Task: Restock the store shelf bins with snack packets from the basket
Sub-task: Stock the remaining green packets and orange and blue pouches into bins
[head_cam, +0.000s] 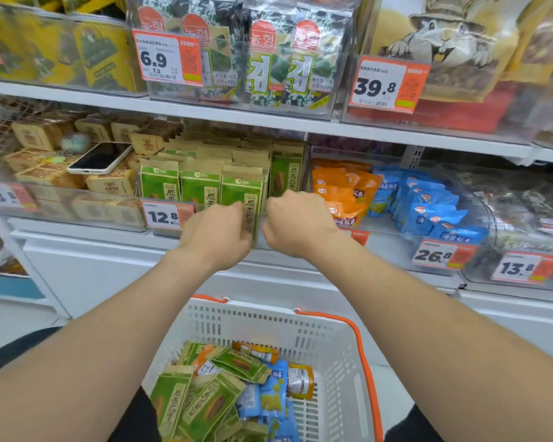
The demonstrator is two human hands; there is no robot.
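Bare forearms [109, 330]; black clothing [134, 416] below.

Bright, even store light; wide-angle bending at edges, slight overall softness.

I am standing in a shop, facing its snack aisle. White shelves [224, 111] run across in front of me, lined with clear plastic bins [332, 90]. Each bin is packed with many copies of one product: seaweed packs [265, 59], green packets [201, 189], orange packets [342, 186] and blue packets [428, 205]. Orange-and-white price tags [168, 57] clipped to the bin fronts read 6.9, 39.8, 12.8, 26.8 and 13.8. Below me sits a white shopping basket [332, 339] with orange handles [366, 362], holding more of the same packets.
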